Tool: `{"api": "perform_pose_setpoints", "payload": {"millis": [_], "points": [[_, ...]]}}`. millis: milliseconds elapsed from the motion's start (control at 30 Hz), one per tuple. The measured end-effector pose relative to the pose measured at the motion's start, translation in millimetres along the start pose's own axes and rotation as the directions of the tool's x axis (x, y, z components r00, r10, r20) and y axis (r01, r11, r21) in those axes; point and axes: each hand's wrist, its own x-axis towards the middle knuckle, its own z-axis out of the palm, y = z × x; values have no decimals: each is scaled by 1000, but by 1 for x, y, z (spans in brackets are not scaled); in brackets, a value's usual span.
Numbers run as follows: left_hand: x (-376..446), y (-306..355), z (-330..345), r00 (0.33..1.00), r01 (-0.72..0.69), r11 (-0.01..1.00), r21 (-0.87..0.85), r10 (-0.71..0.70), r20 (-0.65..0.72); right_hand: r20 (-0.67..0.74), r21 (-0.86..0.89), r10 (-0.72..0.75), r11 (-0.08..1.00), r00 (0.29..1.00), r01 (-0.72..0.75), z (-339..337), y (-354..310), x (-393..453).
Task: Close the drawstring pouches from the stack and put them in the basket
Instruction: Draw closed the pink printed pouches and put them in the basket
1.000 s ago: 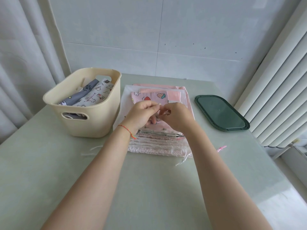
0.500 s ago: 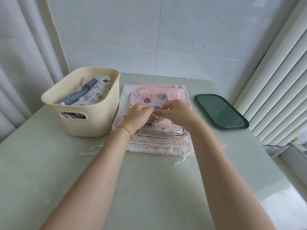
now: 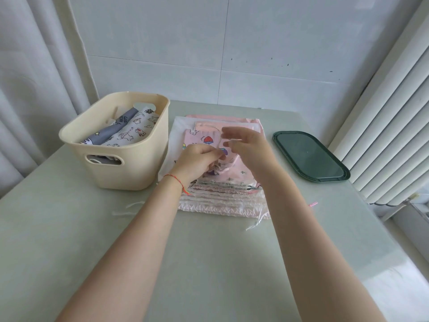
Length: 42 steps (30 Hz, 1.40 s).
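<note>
A stack of drawstring pouches (image 3: pixel 222 198) lies flat in the middle of the table, gathered mouths toward me. On top is a small pink pouch (image 3: pixel 204 139) printed with a strawberry and other pictures. My left hand (image 3: pixel 197 161) pinches the bunched mouth of this pink pouch. My right hand (image 3: pixel 246 147) hovers just right of it with fingers spread, blurred by motion; whether a cord runs through them I cannot tell. The cream basket (image 3: pixel 130 168) stands left of the stack and holds a grey pouch (image 3: pixel 109 132) and a white printed pouch (image 3: pixel 132 133).
A dark green tray lid (image 3: pixel 308 156) lies on the table to the right of the stack. Loose white cords (image 3: pixel 125 209) trail left of the stack, and a pink cord end (image 3: pixel 313 204) lies to its right. Curtains hang on the left, a radiator stands on the right.
Both hands were pinched together on the pink pouch's mouth. Now my right hand has lifted up and away to the right with fingers opening, while my left hand stays on the pouch.
</note>
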Motion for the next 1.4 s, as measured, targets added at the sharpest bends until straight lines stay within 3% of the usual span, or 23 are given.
{"api": "perform_pose_setpoints", "payload": {"millis": [133,233,433,633,767,933,1067,1400], "points": [[1,4,0,993,102,989,-106,-108,-53,58,-223,-61,972,996,72,9,7,-1],[3,2,-2,991,122,985,-123,-127,-36,55,-275,-127,952,990,137,11,11,0],[1,3,-1,989,140,982,-130,-145,-31,59,-352,-119,926,991,132,6,9,0],[-2,3,1,997,74,991,-108,-77,-22,114,-448,-118,880,986,157,1,11,3],[4,-2,-3,996,24,996,-84,-31,-86,141,-513,-92,845,986,152,-3,11,4],[7,-7,-4,994,-19,1000,13,20,-106,179,-432,-110,884,978,178,0,10,1],[5,-5,-3,996,-42,997,71,48,-80,106,-419,-136,892,985,168,10,10,-2],[4,-3,-3,979,11,1000,1,-11,-203,72,-523,-175,832,982,186,18,8,-2]]}}
